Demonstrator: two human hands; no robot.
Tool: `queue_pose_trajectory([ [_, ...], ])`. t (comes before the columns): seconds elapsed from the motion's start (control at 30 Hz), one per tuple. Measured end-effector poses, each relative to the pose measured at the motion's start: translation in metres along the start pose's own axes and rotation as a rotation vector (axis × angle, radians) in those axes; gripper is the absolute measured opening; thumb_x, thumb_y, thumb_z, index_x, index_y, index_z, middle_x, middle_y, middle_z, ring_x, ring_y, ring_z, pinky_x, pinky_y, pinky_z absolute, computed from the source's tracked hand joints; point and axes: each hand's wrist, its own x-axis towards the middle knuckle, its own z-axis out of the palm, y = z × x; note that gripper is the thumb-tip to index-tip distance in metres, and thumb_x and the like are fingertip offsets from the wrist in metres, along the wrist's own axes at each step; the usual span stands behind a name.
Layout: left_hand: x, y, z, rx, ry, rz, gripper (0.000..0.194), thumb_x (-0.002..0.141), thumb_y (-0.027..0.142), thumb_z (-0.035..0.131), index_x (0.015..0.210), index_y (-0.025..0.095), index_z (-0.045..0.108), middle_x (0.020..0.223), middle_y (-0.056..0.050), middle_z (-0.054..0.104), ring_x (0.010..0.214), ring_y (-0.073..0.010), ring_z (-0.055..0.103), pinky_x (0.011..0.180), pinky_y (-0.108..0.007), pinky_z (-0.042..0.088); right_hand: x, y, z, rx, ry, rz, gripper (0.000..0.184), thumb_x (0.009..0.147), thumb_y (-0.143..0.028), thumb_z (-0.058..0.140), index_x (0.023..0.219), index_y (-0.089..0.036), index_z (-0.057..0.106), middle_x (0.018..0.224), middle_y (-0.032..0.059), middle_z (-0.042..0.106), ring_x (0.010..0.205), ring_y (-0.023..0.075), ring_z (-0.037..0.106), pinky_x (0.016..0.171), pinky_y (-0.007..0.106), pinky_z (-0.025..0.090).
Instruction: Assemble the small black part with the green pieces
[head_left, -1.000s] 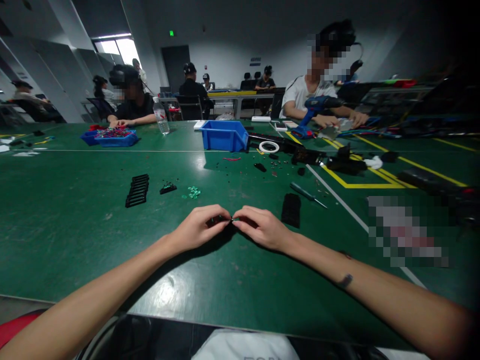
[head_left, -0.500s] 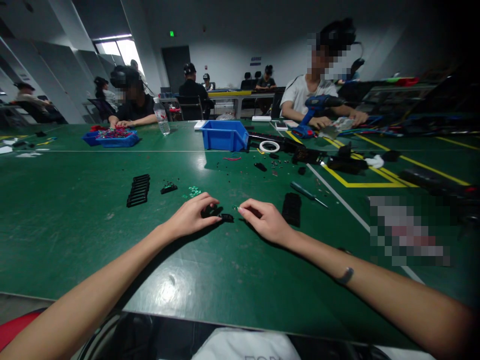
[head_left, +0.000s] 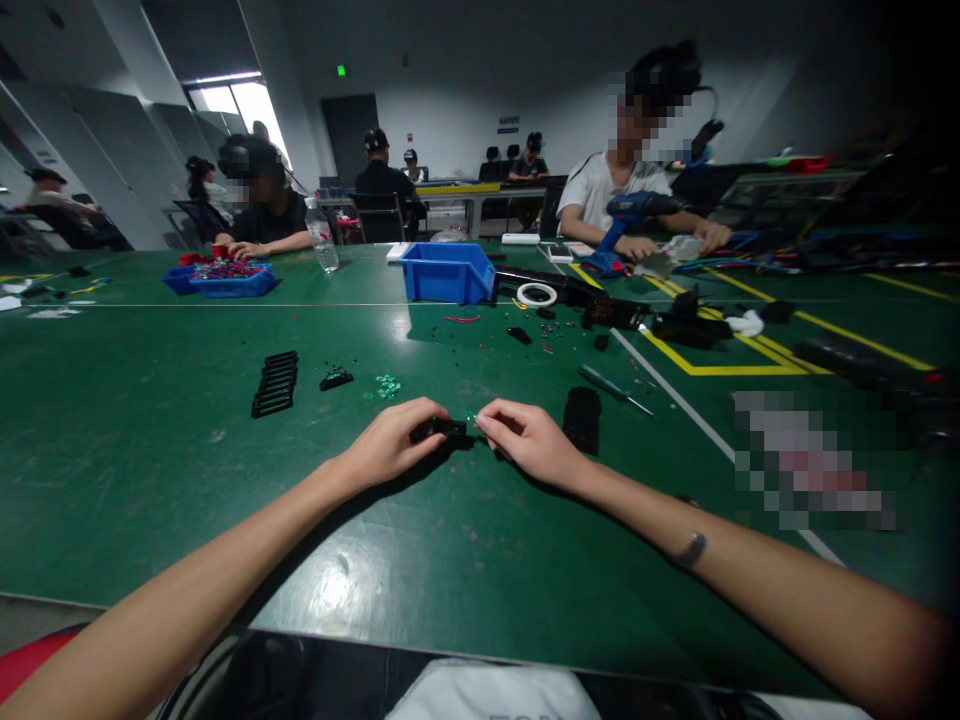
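Between thumb and fingers, my left hand point(head_left: 401, 437) grips a small black plastic part point(head_left: 455, 428) just above the green tabletop point(head_left: 420, 560). Close beside it, my right hand point(head_left: 529, 437) pinches a tiny green circuit board point(head_left: 470, 417) at its fingertips. The board is near the black part's right end; whether they touch I cannot tell. A loose cluster of small green boards point(head_left: 388, 386) lies beyond my left hand. To its left are a black part with green bits on it point(head_left: 336, 378) and a row of black bars point(head_left: 275, 384).
Right of my right hand lie a black block-like stack point(head_left: 582, 420) and a screwdriver point(head_left: 615, 390). A blue bin point(head_left: 448, 275), a white ring point(head_left: 537, 294) and a cordless drill point(head_left: 626, 230) are farther back. Two co-workers sit across the table, near a water bottle point(head_left: 321, 235) and blue trays point(head_left: 232, 282).
My left hand has closed on the black part, lifted it slightly and shifted right, nearer the green board. My right hand stays almost in place.
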Motion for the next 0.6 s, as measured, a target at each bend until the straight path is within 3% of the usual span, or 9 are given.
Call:
queue_pose_trajectory([
  [0.13, -0.0015, 0.0011, 0.0016, 0.007, -0.004, -0.031, 0.021, 0.098, 0.03, 0.055, 0.114, 0.018, 0.062, 0.095, -0.006, 0.067, 0.081, -0.0165, 0.061, 0.071, -0.026, 0.044, -0.0019, -0.0022, 0.0009, 0.049, -0.025, 0.019, 0.031, 0.1, -0.043, 0.053, 0.088, -0.017, 0.064, 0.067, -0.0013, 0.058, 0.056, 0.0109, 0.051, 0.055, 0.024, 0.039],
  [0.6, -0.0007, 0.0036, 0.0024, -0.036, -0.013, -0.052, 0.02, 0.097, 0.032, 0.056, 0.109, 0.017, 0.064, 0.09, -0.004, 0.067, 0.077, -0.015, 0.059, 0.071, -0.025, 0.043, -0.0036, -0.0014, 0.0046, 0.08, -0.139, 0.032, 0.031, 0.1, -0.045, 0.053, 0.091, -0.017, 0.064, 0.067, -0.0018, 0.058, 0.057, 0.0103, 0.051, 0.056, 0.023, 0.041],
])
